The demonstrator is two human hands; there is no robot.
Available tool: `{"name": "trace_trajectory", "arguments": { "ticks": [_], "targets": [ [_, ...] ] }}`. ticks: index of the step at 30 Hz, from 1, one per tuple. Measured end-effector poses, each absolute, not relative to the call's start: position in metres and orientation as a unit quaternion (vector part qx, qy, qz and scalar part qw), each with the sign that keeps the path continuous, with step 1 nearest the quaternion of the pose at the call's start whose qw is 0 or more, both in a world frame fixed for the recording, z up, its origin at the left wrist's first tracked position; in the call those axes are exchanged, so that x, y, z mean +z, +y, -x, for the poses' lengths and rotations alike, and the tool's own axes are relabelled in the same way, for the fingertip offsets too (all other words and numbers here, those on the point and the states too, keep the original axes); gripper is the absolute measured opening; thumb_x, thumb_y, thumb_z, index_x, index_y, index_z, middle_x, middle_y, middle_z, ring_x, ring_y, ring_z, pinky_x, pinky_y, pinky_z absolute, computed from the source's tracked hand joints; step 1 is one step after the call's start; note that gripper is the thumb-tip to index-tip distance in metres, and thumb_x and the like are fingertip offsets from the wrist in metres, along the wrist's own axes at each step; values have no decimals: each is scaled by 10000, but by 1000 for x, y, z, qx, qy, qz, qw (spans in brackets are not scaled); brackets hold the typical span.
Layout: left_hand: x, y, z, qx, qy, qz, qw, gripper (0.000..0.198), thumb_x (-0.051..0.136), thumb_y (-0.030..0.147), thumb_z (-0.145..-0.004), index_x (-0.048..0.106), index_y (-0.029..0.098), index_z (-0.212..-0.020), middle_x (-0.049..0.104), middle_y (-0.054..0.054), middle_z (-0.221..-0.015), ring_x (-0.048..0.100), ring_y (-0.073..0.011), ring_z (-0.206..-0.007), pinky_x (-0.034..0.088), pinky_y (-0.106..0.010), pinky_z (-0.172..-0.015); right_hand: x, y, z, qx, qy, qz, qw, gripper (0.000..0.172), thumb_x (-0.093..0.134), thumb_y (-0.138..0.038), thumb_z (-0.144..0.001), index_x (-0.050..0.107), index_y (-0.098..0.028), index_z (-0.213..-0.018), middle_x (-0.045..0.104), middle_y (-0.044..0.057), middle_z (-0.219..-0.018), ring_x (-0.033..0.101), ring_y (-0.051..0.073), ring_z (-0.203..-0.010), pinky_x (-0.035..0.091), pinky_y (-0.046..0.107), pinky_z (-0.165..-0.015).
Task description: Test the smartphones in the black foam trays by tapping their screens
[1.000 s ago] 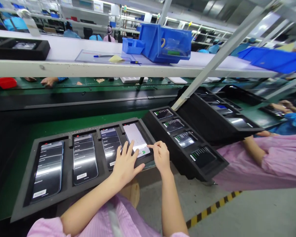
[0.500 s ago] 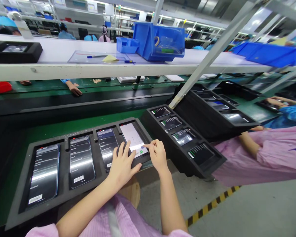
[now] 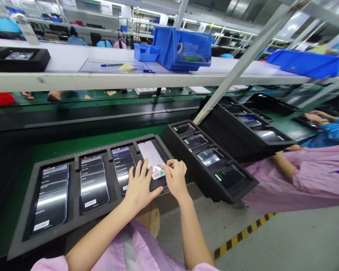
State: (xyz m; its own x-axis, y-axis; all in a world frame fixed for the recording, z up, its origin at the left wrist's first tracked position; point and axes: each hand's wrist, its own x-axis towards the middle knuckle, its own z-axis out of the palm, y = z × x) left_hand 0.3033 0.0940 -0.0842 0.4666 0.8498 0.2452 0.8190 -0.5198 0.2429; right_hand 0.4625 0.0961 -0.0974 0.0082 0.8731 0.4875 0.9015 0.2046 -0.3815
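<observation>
A dark foam tray (image 3: pixel 73 154) holds several phones in separate slots. The rightmost phone (image 3: pixel 151 154) has a bright white screen with a green spot near its bottom. My right hand (image 3: pixel 176 178) points its index finger at that screen, the other fingers curled with nothing in them. Spread over the tray, my left hand (image 3: pixel 140 186) rests its fingers between the white-screened phone and the dark-screened phone (image 3: pixel 121 165) beside it. Two more phones showing menu lists, a middle one (image 3: pixel 93 184) and a far-left one (image 3: pixel 51 195), lie in the tray.
Right of the tray stands a stack of black trays (image 3: pixel 211 160) with phones. Beyond it a person in pink (image 3: pixel 313 177) holds another tray (image 3: pixel 260 128). A white shelf (image 3: pixel 101 81) with blue bins (image 3: pixel 183 49) crosses above; a slanted metal post (image 3: pixel 234 71) comes down at right.
My right index finger has shifted slightly left and up over the white screen. My left hand has barely moved. Across the bench, another person's hand has moved left.
</observation>
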Motion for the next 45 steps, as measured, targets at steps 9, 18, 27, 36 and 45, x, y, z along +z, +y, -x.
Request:
{"name": "trace_trajectory", "arguments": {
  "ticks": [9, 18, 27, 36, 45],
  "targets": [
    [-85, 93, -303, 187, 490, -851, 33, 612, 512, 529, -805, 465, 178, -1303, 352, -179, -1446, 330, -376, -1301, 319, -575, -992, -108, 92, -474, -66, -675, 657, 330, 355, 352, -266, -909, 706, -289, -886, 494, 31, -856, 450, 183, -853, 236, 480, -963],
    [-83, 91, -301, 195, 476, -857, 28, 441, 505, 497, -821, 597, 196, -1131, 422, -163, -1398, 364, -383, -1271, 336, -583, -972, -109, 90, -473, -87, -670, 661, 328, 346, 359, -256, -904, 705, -261, -902, 493, 40, -839, 431, 177, -799, 299, 423, -885],
    [-76, 84, -295, 208, 455, -866, 7, 492, 492, 484, -837, 510, 214, -1248, 426, -159, -1393, 389, -348, -1243, 307, -552, -987, -105, 80, -459, -103, -658, 655, 359, 394, 313, -252, -929, 706, -220, -912, 505, 48, -829, 454, 179, -807, 272, 447, -922],
    [-59, 33, -165, 242, 521, -810, -119, 306, 449, 280, -877, 601, 275, -1142, 458, -111, -1340, 352, -294, -1264, 249, -465, -1013, -96, 70, -408, -61, -721, 587, 365, 414, 284, -262, -940, 697, -229, -926, 499, 36, -832, 479, 165, -817, 292, 436, -937],
    [-71, 13, -55, 148, 739, -642, -145, 407, 329, 354, -912, 635, 184, -1120, 441, -201, -1329, 415, -391, -1214, 390, -556, -889, -90, 88, -364, -12, -779, 584, 228, 398, 264, -325, -949, 651, -270, -1024, 527, 76, -1017, 485, 213, -988, 250, 547, -998]
  ]
}}
